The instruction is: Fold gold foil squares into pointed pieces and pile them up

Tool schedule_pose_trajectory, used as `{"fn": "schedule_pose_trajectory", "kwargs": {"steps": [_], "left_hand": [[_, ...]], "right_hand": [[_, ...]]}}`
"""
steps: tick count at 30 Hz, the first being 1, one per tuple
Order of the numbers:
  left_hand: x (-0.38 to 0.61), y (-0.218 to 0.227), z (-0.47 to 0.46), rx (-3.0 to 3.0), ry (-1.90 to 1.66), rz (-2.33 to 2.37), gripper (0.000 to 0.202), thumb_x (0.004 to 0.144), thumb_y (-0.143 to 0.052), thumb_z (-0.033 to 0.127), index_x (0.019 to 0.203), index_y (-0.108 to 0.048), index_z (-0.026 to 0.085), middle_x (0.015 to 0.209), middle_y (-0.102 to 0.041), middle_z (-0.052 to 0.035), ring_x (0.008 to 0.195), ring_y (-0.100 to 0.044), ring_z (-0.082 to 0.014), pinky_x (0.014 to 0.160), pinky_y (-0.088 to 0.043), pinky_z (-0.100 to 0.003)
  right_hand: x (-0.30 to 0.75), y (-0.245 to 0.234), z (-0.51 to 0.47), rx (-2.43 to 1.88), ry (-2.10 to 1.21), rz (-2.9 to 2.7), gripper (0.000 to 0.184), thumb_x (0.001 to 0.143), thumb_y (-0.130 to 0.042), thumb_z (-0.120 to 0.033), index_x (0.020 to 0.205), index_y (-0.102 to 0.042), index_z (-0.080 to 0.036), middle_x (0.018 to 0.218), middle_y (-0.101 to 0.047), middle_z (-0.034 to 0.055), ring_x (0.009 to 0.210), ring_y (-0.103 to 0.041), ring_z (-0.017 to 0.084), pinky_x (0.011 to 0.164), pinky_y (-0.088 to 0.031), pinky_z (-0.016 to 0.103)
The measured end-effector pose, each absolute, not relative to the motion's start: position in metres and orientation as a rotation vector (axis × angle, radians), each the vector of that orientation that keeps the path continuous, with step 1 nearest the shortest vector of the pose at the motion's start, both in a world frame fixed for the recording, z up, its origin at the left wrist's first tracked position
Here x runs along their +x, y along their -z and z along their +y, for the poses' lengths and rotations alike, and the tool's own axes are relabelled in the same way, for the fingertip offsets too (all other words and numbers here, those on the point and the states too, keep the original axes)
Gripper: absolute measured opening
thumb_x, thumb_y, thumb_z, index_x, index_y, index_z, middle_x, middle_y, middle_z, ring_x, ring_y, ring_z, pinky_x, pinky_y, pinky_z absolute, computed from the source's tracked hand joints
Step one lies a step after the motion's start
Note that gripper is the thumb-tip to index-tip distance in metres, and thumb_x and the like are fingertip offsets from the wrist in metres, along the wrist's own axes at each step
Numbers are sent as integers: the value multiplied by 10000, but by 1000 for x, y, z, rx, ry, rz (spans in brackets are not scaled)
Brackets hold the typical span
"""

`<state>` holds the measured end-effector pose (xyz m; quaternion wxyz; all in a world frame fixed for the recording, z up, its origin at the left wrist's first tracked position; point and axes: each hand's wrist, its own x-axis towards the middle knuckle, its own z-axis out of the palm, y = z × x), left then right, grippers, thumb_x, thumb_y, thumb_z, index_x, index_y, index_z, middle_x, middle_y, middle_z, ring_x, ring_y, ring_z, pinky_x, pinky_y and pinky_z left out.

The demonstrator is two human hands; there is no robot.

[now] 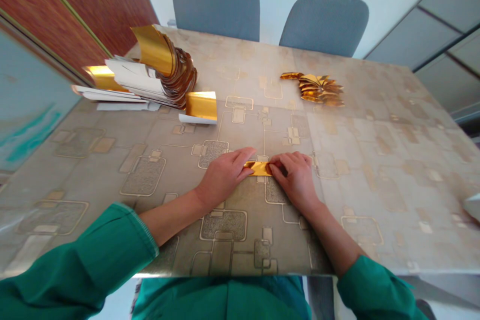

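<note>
The left hand (224,176) and right hand (293,180) pinch opposite ends of a narrow gold-foil paper strip (257,168), fingers pressed close, holding it flat and even near the middle of the beige patterned tabletop (360,160).

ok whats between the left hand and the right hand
In the head view, a folded strip of gold foil paper lies between the left hand and the right hand, its ends held under the fingers of both.
</note>
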<state>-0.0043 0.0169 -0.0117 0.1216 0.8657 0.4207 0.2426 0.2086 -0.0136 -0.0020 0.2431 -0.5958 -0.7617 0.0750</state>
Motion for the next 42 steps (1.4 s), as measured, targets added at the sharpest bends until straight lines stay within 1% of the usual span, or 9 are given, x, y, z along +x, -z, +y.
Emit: {"fn": "schedule_pose_trajectory", "kwargs": {"steps": [7, 12, 15, 19, 22, 26, 28, 33, 42], "left_hand": [[-6, 5, 19, 2836, -653, 1084, 145, 957, -592, 249, 1087, -638, 203, 1214, -638, -67, 1008, -580, -218, 878, -464, -351], [-3, 4, 21, 3069, -573, 715, 227, 1004, -501, 203, 1190, -630, 202, 1133, -672, -58, 977, -585, -193, 843, -457, -329], [-1, 6, 22, 3139, -555, 630, 264, 1013, -457, 162, 1229, -607, 149, 1208, -668, -81, 1022, -610, -195, 833, -481, -320], [1, 10, 11, 3138, -610, 632, 308, 1020, -397, 136, 1262, -587, 131, 1315, -630, -106, 1180, -592, -202, 983, -470, -358], [1, 13, -5, 3092, -575, 705, 343, 1014, -422, 186, 1321, -543, 93, 1397, -570, -138, 1317, -510, -237, 1111, -389, -401], [1, 14, -17, 3018, -434, 807, 554, 985, -511, 413, 1397, -462, 46, 1496, -452, -182, 1429, -373, -291, 1179, -306, -426], [1, 14, -17, 2995, -375, 818, 602, 975, -515, 460, 1415, -443, 55, 1522, -416, -179, 1455, -327, -289, 1195, -278, -421], [-2, 14, -15, 2939, -301, 805, 655, 965, -528, 471, 1461, -390, 64, 1550, -371, -174, 1467, -304, -283, 1207, -248, -413], [-10, 14, -12, 2912, -294, 760, 709, 942, -522, 571, 1457, -421, 95, 1565, -351, -154, 1464, -309, -284, 1207, -224, -423]], "right_hand": [[206, 4, -13, -1666, -83, -2140, 105, 935, -564, -247, 871, -647, -233, 796, -677, 12, 824, -561, 208, 818, -283, 367], [205, 6, -12, -1670, 1, -2152, 116, 933, -551, -239, 861, -640, -220, 808, -676, 18, 834, -552, 207, 819, -280, 356], [205, 6, -12, -1674, 17, -2152, 109, 926, -558, -225, 859, -644, -219, 813, -678, 10, 838, -545, 206, 820, -274, 350], [204, 7, -12, -1688, 32, -2154, 108, 925, -565, -223, 859, -651, -219, 810, -678, 6, 845, -545, 205, 835, -271, 353], [204, 8, -12, -1693, 37, -2155, 131, 938, -545, -223, 866, -654, -217, 810, -683, 13, 848, -547, 205, 849, -267, 358], [204, 8, -13, -1703, 39, -2167, 152, 948, -527, -234, 874, -659, -218, 825, -693, 26, 859, -548, 213, 856, -268, 359], [204, 7, -13, -1705, 30, -2168, 139, 945, -535, -234, 885, -660, -220, 832, -694, 21, 865, -548, 214, 862, -269, 359], [203, 6, -13, -1712, 28, -2150, 100, 925, -573, -219, 878, -661, -230, 827, -691, 6, 861, -545, 211, 874, -268, 362], [204, 5, -12, -1728, -23, -2158, 83, 892, -594, -182, 896, -666, -224, 839, -690, 5, 863, -541, 210, 872, -294, 352]]}}
